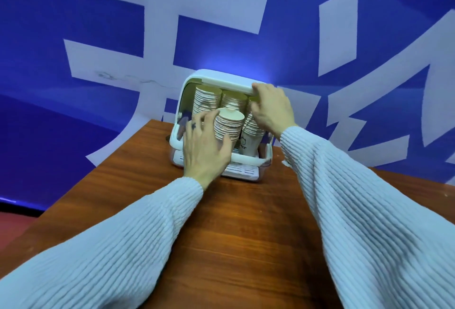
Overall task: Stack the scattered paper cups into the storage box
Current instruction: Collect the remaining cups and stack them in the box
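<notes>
Gripping front cup stack (229, 124) w/ left hand (205, 147), right hand (270, 109) holding box lid (221, 80) at 12 o'clock; stack's leaning, risking toppling out.

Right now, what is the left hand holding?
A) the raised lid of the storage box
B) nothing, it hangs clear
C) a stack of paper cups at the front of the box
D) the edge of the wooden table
C: the left hand curls round the front stack of paper cups in the storage box; the right hand has the lid.
</notes>
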`<state>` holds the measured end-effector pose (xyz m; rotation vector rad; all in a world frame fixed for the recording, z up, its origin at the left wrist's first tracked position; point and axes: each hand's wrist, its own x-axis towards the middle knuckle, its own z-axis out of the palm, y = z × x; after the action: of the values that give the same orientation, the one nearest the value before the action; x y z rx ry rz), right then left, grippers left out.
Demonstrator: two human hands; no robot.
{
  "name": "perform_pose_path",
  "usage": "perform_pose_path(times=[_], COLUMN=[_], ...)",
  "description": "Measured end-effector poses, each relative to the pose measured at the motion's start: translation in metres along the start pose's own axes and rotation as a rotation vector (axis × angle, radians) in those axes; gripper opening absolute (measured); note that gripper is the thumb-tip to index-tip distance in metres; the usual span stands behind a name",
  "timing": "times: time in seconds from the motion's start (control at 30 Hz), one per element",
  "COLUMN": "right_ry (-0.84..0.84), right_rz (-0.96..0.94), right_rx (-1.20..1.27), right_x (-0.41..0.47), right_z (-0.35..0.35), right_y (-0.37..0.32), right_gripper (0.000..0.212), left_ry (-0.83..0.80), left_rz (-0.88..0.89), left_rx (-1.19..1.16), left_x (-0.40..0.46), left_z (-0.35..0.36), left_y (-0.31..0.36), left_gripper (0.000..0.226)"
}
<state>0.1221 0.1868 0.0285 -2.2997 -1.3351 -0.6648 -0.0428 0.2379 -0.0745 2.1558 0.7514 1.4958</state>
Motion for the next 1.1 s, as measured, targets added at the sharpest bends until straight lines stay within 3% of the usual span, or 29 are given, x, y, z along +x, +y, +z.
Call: perform_pose_path(times=[0.1,0.3,0.53,0.7,0.8,1.1], right_ry=[0.113,0.155,0.212,0.256,0.214,-0.129], right_rz=[0.007,-0.047,-0.095,-0.146,-0.129,-0.006], right_rx=[0.000,0.033,0.091,-0.027,-0.012,0.214], right_x=[-0.006,-0.027,-0.063,-0.101,-0.128,-0.194], right_z=[0.002,0.004,0.009,0.026,0.038,0.039], right_y=[-0.003,-0.002,-0.002,0.001,-0.003,-0.017], right_gripper=[0.036,0.033,0.028,0.023,0.022,0.067], left_ry=[-0.059,-0.168,-0.168,-0.087,-0.030,-0.149], left_rz=[0.025,0.029,0.087,0.136,0.185,0.239], left_rx=[-0.014,-0.023,0.017,0.034,0.048,0.143], left_x=[-0.027,-0.047,-0.051,-0.052,-0.053,-0.067], left_z=[0.001,0.004,0.004,0.003,0.000,-0.001], left_y=[-0.008,-0.012,-0.007,-0.004,-0.002,0.007], left_gripper=[0.045,0.044,0.040,0.029,0.022,0.021])
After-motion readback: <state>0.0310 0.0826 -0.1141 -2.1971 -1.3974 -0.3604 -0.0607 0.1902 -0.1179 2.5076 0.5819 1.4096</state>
